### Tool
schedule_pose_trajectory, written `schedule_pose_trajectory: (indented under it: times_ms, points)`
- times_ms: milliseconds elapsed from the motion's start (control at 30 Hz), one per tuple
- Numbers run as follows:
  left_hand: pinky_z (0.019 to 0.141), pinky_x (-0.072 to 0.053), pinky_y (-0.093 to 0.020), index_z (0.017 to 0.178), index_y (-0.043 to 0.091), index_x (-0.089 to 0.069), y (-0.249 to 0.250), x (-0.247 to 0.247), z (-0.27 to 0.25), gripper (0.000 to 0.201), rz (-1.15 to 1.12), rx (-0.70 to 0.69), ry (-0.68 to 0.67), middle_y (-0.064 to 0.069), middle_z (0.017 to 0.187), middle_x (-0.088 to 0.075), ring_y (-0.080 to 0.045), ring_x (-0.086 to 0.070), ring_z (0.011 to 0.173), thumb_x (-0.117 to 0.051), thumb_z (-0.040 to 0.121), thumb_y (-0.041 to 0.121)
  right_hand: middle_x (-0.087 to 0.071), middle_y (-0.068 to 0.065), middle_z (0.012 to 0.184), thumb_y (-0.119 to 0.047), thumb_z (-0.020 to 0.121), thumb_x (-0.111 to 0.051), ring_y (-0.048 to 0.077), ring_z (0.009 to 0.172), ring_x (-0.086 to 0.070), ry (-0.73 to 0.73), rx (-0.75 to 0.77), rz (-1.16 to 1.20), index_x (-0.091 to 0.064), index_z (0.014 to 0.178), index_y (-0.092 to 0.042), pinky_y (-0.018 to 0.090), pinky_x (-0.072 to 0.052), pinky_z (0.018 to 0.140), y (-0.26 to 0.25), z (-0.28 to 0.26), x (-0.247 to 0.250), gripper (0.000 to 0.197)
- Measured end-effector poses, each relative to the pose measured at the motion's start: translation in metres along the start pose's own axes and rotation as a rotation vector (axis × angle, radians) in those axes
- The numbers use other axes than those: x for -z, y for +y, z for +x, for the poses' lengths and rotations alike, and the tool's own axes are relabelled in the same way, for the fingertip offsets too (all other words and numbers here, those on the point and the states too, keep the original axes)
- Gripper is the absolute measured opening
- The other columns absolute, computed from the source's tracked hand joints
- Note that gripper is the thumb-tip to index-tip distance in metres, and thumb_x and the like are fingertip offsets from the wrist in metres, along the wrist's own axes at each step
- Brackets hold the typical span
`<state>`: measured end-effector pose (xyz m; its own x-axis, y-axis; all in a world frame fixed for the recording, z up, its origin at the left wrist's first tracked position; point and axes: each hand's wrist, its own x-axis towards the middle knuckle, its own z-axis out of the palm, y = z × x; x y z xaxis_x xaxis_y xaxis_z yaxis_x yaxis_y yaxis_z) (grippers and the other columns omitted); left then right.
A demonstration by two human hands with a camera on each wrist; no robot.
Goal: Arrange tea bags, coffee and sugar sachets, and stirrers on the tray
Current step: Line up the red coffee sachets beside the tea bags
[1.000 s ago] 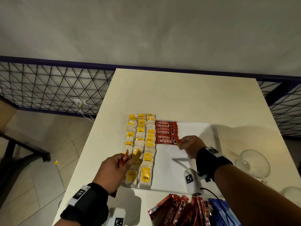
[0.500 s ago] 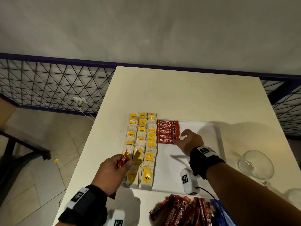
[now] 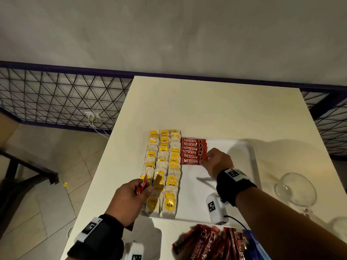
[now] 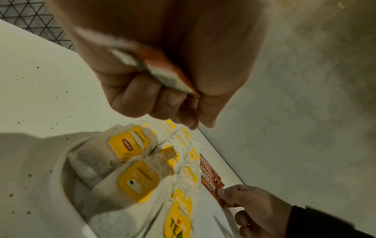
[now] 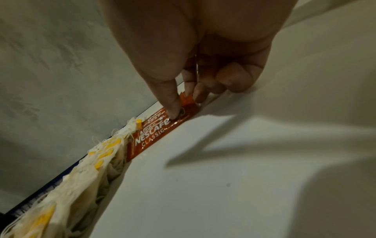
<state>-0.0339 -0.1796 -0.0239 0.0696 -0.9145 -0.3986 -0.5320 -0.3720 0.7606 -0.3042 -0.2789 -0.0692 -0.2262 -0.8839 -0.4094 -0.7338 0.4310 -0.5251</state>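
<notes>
right hand back at nearest coffee sachet — thumb pressing (right end)

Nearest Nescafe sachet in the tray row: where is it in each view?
Head: nearest Nescafe sachet at centre, front of the red row, right hand at its right end.
Left wrist: lower right, past the tea bags.
Right wrist: centre, under the thumb.
Shared landmark: the tea bags bordering its left end.
</notes>
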Motion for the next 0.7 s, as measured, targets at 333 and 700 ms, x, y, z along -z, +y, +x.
schedule_pose_trajectory:
  times_ms: [333,700]
  points:
    - [0.062,-0.044,-0.019,0.079,0.024,-0.07,-0.0009,0.0005,-0.0004,0.012,-0.009,-0.004,0.005,-0.001,0.075,-0.07,-0.015,-0.062,0.07,-0.065,0.09,0.026,-0.065,0.0,0.099,-0.034,0.084,-0.069,0.015,0.081,-0.052,0.011,-0.003,-0.003,-0.059,0.103,-0.019,0.024,-0.039,0.072,-0.0024,0.0043,0.0013,0.026]
    - [0.065,-0.047,-0.03,0.079,0.022,-0.07,-0.0046,0.0012,0.001,0.012,-0.022,0.009,0.008,-0.007,0.074,-0.068,-0.023,-0.061,0.069,-0.066,0.089,0.027,-0.062,-0.003,0.087,-0.037,0.08,-0.072,0.018,0.079,-0.055,0.006,-0.004,0.014,-0.052,0.091,-0.022,0.025,-0.038,0.068,-0.0043,0.0076,-0.0005,0.027]
